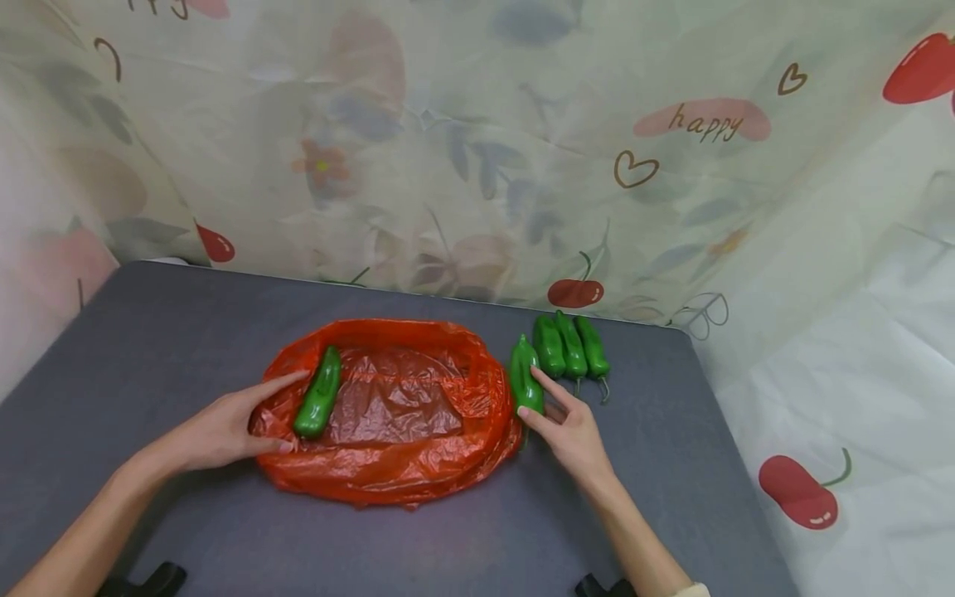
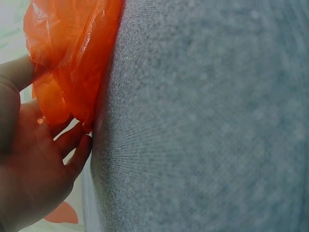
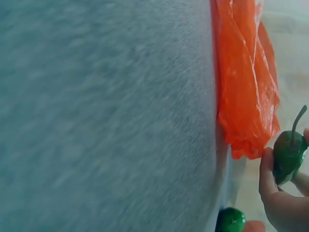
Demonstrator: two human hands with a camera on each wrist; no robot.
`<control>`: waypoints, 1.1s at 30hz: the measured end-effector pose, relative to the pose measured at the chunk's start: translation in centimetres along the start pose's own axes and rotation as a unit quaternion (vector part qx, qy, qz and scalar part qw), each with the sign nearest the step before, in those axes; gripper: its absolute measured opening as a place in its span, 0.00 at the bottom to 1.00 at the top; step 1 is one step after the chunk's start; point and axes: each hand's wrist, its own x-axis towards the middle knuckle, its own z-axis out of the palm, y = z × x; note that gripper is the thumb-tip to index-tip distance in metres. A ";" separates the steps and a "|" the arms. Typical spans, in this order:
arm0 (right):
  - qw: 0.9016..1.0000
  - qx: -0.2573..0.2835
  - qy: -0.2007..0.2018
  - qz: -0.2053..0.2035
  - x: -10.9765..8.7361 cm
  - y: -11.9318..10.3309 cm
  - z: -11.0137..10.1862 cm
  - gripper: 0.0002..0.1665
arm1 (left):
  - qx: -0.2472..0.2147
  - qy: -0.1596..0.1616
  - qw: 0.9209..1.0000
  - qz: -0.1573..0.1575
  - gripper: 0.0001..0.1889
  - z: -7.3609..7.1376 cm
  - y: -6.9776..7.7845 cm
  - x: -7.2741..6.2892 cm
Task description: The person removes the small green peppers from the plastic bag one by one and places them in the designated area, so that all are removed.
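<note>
A red plastic bag [image 1: 403,473] lies on the table with its mouth spread wide. Inside it, against the left wall, rests one green pepper [image 1: 319,394]. My left hand [image 1: 224,424] grips the bag's left rim, thumb at the front and fingers behind; in the left wrist view the fingers [image 2: 72,140] curl at the orange-looking plastic. At the bag's right edge my right hand [image 1: 570,427] pinches another green pepper [image 1: 526,377] between thumb and fingers. The right wrist view shows this pepper [image 3: 288,154] raised off the table, stem up.
Several green peppers lie side by side behind my right hand, among them a right-hand pepper [image 1: 592,347]. The grey table [image 1: 477,547] ends at a patterned curtain [image 1: 448,166] at the back. Dark objects [image 1: 160,578] show at the front edge.
</note>
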 end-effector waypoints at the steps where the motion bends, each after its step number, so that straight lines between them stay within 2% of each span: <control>1: 1.000 -0.001 0.001 0.002 -0.1 0.1 -0.2 0.37 | 0.003 0.000 1.000 0.000 0.49 0.0 0.0 0.0; 15: 0.999 -0.008 0.022 0.045 -1.5 1.7 -2.1 0.37 | 0.001 0.000 1.000 0.000 0.49 0.0 -0.1 -0.1; 26: 0.996 -0.067 0.034 0.040 -2.2 3.1 -3.4 0.39 | 0.000 0.001 1.000 0.011 0.48 0.0 -0.1 -0.1; 33: 0.996 -0.061 0.034 0.063 -2.2 3.5 -3.7 0.39 | 0.008 0.007 1.000 0.014 0.48 0.1 -0.2 -0.1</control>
